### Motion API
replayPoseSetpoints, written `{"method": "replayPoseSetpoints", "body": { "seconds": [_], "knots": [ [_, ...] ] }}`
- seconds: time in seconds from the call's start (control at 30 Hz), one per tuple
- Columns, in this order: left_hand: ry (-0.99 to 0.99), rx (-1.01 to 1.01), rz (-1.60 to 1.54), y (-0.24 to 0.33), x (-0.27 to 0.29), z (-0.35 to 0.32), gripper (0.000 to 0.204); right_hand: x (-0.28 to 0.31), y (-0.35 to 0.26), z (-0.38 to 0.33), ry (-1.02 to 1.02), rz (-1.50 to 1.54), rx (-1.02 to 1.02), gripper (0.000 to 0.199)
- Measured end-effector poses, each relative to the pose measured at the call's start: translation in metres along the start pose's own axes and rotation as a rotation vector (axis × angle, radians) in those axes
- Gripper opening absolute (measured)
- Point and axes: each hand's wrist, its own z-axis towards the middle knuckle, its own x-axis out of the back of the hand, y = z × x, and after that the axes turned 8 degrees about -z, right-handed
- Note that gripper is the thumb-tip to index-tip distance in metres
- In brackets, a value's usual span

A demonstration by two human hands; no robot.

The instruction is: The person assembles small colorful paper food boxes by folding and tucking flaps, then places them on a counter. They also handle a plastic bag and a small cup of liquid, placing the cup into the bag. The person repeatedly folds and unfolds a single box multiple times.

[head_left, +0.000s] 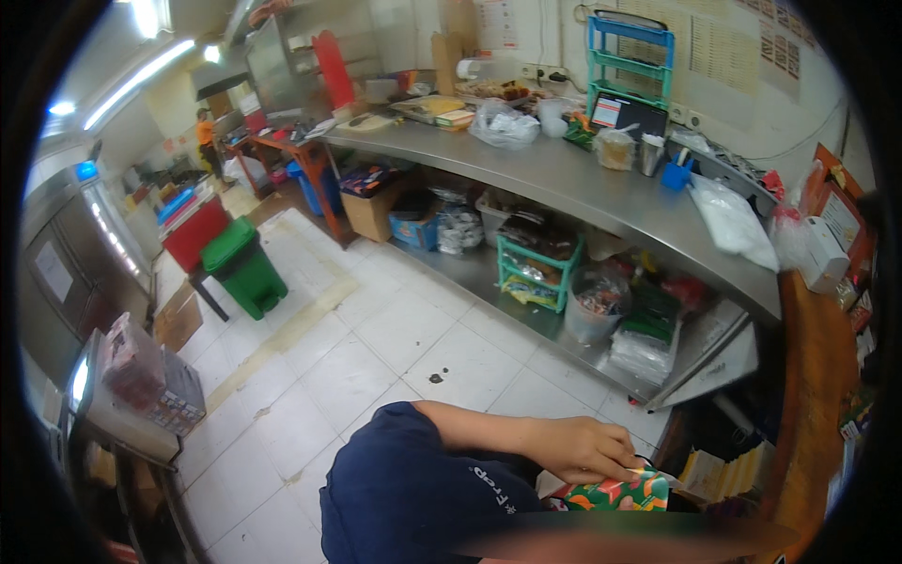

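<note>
My left hand reaches across from a navy sleeve at the lower middle. Its fingers are curled over the top of a packet patterned in green, red and orange, and grip it. A fingertip presses on the packet's near face; which hand it belongs to I cannot tell. A smeared skin-coloured patch along the lower edge covers whatever lies below the packet, and my right hand cannot be made out there.
A long steel counter runs across the back, with bags, cups and a teal rack. Tubs and baskets fill its lower shelf. A green bin stands at left on the tiled floor. A wooden edge curves at right. A person stands far off.
</note>
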Motion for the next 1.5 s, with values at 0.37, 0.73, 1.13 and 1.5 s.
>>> {"method": "replayPoseSetpoints", "body": {
  "seconds": [0.37,0.73,1.13,1.5],
  "knots": [
    [0.146,0.554,-1.55,-0.037,-0.062,0.012,0.089,0.002,-0.02,-0.019,0.116,-0.168,0.043,0.03],
    [-0.246,1.266,-1.619,-0.091,-0.099,0.029,0.063,0.026,-0.022,-0.013,-0.105,-0.516,0.304,0.03],
    [-0.073,0.659,-1.585,-0.1,-0.114,0.055,0.022,0.074,0.027,-0.012,-0.353,-0.002,0.329,0.085],
    [0.029,0.441,-0.941,-0.051,-0.121,0.073,0.014,0.024,0.029,-0.004,0.778,-0.123,0.254,0.039]
  ]
}}
